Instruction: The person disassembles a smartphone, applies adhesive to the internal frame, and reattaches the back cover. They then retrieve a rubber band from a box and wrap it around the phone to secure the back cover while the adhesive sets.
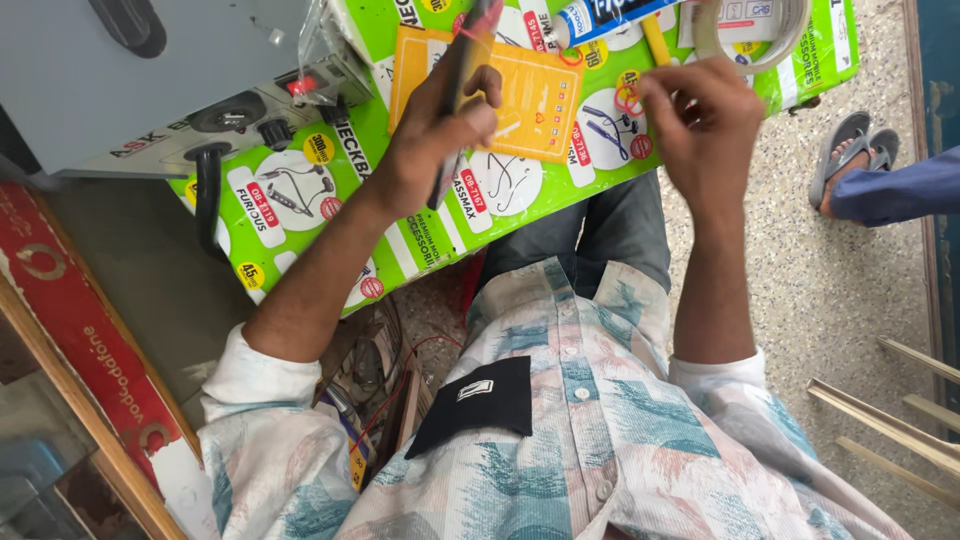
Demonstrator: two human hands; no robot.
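Right now I am watching the left hand point(440, 125) gripping a slim dark flat slab, phone-like point(462, 70), held edge-on. The fingers are curling round its far side and the thumb is pressing the near one. The slab is hovering over an orange printed card point(530, 100), which is lying on a bright green printed cardboard sheet point(420, 240) across the person's lap.

The right hand point(705, 120) is hanging just beside it over the same sheet, with its fingertips drawn together near a small red rubber band point(628, 98). I cannot tell whether they are pinching anything.

I am judging the step in hand to be work on the slab's edge, one hand steadying it and the other tending something small. Any next move is calling for a firm left grip and fine fingertip work on the right.

As for containers, a blue and white cardboard box point(600, 15) is lying at the sheet's far edge, closed as far as I can see, so its contents are hidden. A pale roll of tape point(790, 45) is sitting near it. A grey metal machine with black knobs point(150, 90) is standing on the sheet's left end. Another person's foot in a grey sandal point(850, 150) is resting on the speckled floor well apart.
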